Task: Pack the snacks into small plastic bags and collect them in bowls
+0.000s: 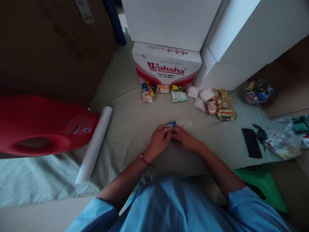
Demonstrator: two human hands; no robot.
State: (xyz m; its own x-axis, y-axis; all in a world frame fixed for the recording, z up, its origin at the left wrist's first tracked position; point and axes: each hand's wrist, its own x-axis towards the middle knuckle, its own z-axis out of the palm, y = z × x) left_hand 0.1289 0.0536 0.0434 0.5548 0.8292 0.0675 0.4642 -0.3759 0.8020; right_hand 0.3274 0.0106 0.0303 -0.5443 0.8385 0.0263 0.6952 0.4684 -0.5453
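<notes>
Both hands meet over the cloth-covered surface in the middle of the view. My left hand [161, 138], with a red string bracelet at its wrist, has its fingers closed on a small blue-and-clear plastic packet [173, 123]. Against it, my right hand [184, 138] pinches the same packet from the other side. Fingers cover most of the packet, so its contents cannot be made out. A thin piece of clear plastic [185, 123] shows just beyond my right fingers. Farther back lie wrapped snacks: a peach-coloured packet [163, 88], a mint-green packet [179, 96] and several yellow packets [226, 114].
A Wahaha water carton [166, 66] stands behind the snacks, near white boxes [171, 22]. On the left are a red plastic container [48, 125] and a white roll [95, 145]. A phone [251, 143], keys [260, 135], a plastic bag [282, 138] and a green stool [267, 183] are right.
</notes>
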